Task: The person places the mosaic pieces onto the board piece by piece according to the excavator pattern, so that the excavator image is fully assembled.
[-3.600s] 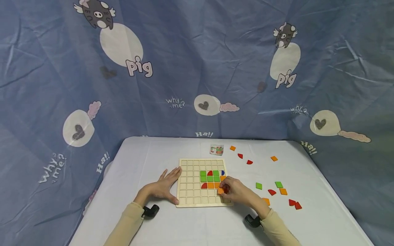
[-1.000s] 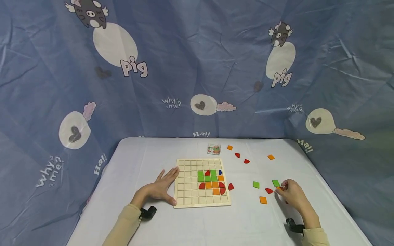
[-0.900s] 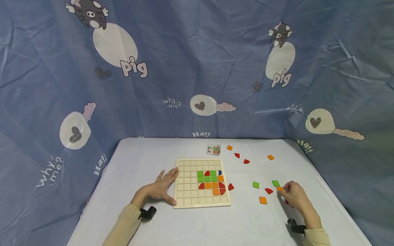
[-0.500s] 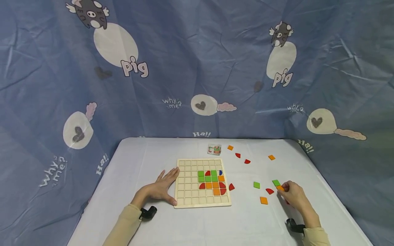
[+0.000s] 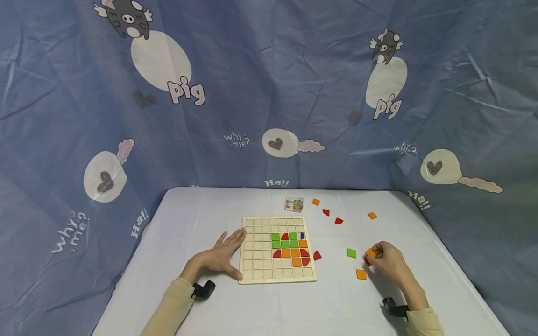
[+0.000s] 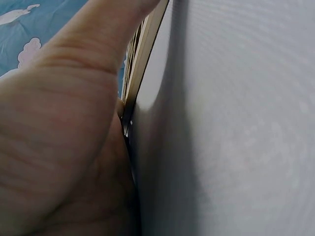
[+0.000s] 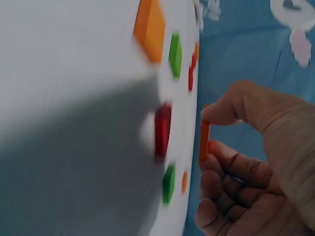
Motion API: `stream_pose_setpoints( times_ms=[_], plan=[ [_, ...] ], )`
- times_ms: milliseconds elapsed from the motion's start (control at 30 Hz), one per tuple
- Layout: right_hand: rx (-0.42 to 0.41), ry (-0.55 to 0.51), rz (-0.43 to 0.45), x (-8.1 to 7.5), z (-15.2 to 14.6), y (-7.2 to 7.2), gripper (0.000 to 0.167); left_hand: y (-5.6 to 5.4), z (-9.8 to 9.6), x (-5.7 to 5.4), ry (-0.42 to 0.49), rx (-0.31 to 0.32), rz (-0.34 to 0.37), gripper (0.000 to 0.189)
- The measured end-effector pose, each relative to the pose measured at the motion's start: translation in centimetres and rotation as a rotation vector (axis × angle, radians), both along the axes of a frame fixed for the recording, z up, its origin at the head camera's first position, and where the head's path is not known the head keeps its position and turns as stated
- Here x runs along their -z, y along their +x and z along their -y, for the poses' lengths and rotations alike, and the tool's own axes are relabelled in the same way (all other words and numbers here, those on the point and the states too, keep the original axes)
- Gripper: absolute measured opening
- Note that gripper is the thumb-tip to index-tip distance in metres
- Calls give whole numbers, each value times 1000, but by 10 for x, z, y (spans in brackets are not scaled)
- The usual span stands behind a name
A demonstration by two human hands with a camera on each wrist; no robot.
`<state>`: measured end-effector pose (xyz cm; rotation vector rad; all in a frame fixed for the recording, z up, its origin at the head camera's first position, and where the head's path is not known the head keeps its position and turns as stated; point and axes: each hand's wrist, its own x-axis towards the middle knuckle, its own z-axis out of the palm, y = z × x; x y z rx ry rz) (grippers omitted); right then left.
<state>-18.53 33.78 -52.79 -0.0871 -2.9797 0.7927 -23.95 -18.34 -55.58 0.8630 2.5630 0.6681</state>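
My right hand pinches an orange square tile between thumb and fingers, above the right part of the table. The right wrist view shows this tile edge-on, raised off the cloth. Just beyond it, a red quarter-circle tile and a green square tile lie on the table. My left hand is spread beside the wooden grid board, fingertips and thumb resting at its left edge. On the board's right side sit green and orange squares, red quarter-circles and a small blue piece.
Against the board's right side lies a loose red quarter-circle. A green square and an orange square lie nearer my right hand. Behind the board is a small pattern card, with several loose tiles right of it.
My right hand went from the board to the loose tiles, took hold of an orange square, lifted it and moved slightly left. An orange square and red quarter-circles now show at the board's lower right.
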Motion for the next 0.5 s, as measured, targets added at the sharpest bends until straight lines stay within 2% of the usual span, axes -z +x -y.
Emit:
stream_pose_setpoints(
  times_ms=[267,500],
  plan=[
    [-240,-42,-135,0,69,-6,27,1,-2,0,6,-5,-4,134],
    [-455,-52,-98,-1,131,-10,23,2,-2,-1,2,-6,7,134]
  ],
)
